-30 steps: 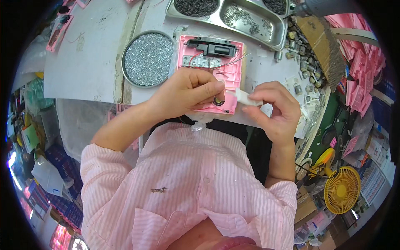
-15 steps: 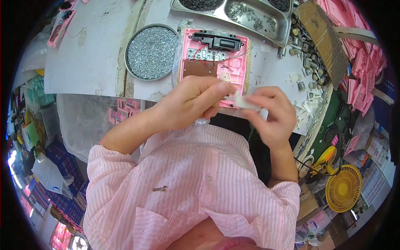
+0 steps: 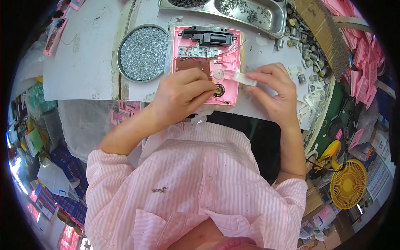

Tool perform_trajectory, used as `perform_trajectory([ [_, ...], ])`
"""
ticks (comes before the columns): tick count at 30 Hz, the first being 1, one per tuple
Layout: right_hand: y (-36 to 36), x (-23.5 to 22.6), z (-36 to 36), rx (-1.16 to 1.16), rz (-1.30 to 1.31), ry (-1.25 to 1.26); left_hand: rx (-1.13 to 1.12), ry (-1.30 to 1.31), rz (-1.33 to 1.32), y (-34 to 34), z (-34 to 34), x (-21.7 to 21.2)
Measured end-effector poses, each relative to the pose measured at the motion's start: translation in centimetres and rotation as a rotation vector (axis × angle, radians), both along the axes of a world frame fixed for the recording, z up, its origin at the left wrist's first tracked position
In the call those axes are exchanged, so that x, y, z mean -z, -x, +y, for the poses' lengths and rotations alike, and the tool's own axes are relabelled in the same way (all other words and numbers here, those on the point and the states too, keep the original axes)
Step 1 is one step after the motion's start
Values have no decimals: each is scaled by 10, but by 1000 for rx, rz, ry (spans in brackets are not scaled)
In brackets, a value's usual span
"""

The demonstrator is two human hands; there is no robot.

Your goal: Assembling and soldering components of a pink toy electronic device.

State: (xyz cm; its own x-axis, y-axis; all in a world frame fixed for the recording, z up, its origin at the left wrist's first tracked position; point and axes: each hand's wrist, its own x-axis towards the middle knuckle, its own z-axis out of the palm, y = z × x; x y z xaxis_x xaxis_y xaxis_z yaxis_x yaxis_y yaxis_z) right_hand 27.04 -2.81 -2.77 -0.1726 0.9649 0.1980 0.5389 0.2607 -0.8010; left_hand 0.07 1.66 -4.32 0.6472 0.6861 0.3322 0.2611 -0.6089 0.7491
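Observation:
A pink plastic casing (image 3: 234, 62) lies in front of me, with a black part (image 3: 216, 39) along its far end, a metal plate, thin wires and a brown panel. My left hand (image 3: 183, 91) is over its near left portion, thumb and fingers pinched at the edge of a black ring-shaped part with a brass-coloured middle (image 3: 219, 90). What the fingertips hold, if anything, is hidden. Between its thumb and fingers my right hand (image 3: 277, 93) grips a white plastic piece (image 3: 246, 79), which reaches over the casing's right edge beside a round whitish disc (image 3: 218, 73).
A round tin of small silver screws (image 3: 143, 52) stands left of the casing. Beyond it is a metal compartment tray (image 3: 246, 18) with small dark parts. Small motors (image 3: 306, 56) and white plastic pieces (image 3: 310, 100) lie at the right, near a cardboard flap (image 3: 318, 29) and stacked pink parts.
My hands have moved apart; the white piece, earlier close to my left fingertips, is now at the casing's right edge. The black ring-shaped part has come into sight.

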Motion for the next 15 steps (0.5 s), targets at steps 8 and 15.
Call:
perform_trajectory([
  [8,16,-6,25,-260,-352,-280,-37,-140,10,2,-7,14],
  [15,18,16,30,-253,-192,-319,-32,-116,20,1,-6,15],
])
